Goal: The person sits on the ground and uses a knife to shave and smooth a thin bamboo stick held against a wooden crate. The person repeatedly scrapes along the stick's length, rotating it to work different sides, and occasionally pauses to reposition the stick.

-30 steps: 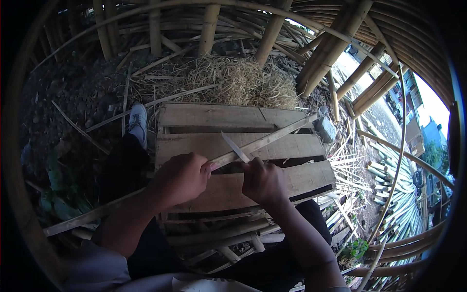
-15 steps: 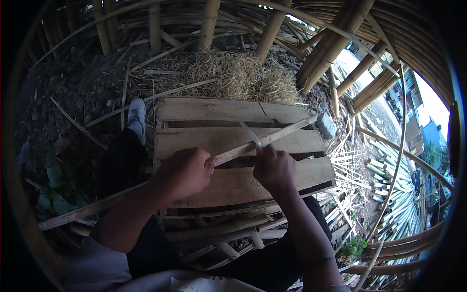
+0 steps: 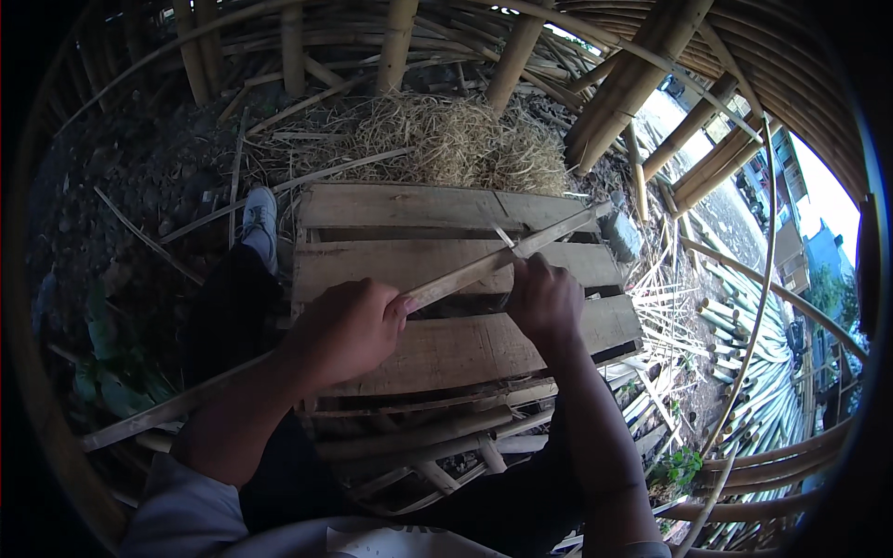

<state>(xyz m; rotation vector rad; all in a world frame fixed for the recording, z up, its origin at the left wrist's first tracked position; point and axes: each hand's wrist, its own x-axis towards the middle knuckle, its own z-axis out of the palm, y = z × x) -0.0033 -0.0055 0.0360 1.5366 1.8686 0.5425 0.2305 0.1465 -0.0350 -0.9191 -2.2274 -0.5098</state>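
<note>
A long, flat bamboo strip runs slantwise from the lower left, under my left forearm, up to the far right of the slatted wooden bench. My left hand is closed around the strip near its middle, thumb on top. In my right hand is a knife, its narrow pale blade crossing the strip's far part. My fist hides the knife's handle. The strip's far end lies over the bench's right side.
Beyond the bench lies a heap of curly bamboo shavings. Bamboo posts stand behind it. At right are split strips and a large stack of bamboo poles. My shoe rests on the ground left of the bench.
My right hand and the knife have slid away to the right along the strip, toward its far end. My left hand keeps its hold in nearly the same place.
</note>
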